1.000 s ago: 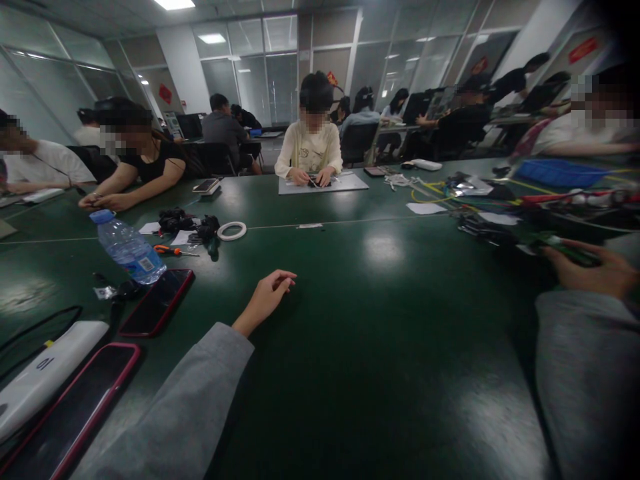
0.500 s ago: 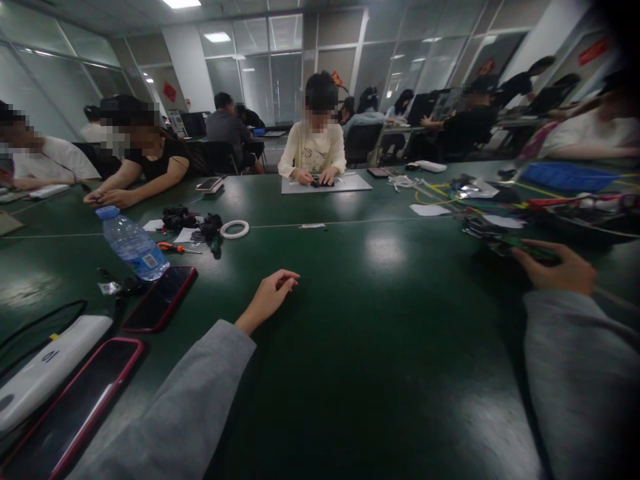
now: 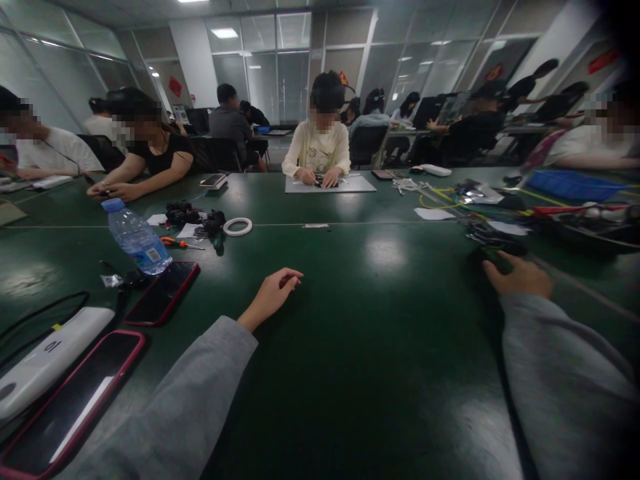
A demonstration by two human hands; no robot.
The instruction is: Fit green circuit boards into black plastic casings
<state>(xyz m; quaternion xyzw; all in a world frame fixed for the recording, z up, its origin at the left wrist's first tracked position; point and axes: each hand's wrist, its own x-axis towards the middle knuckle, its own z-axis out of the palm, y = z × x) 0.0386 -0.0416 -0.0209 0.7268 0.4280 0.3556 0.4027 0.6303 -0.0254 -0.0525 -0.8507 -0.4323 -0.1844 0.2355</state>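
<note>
The long green table (image 3: 360,373) bears a blue basket (image 3: 575,185) at its far right, with a dark cable bundle (image 3: 493,233) nearer. On the near side of that bundle, the right hand (image 3: 525,279) has a small dark green item (image 3: 504,265) between thumb and fingers (firmly grasped or merely touched, I cannot tell). The left hand (image 3: 273,293), left of centre, is loosely curled with nothing visible in it. By my judgement, contact with the item is made, the right hand is not yet off it, and how much is left cannot be read here.
</note>
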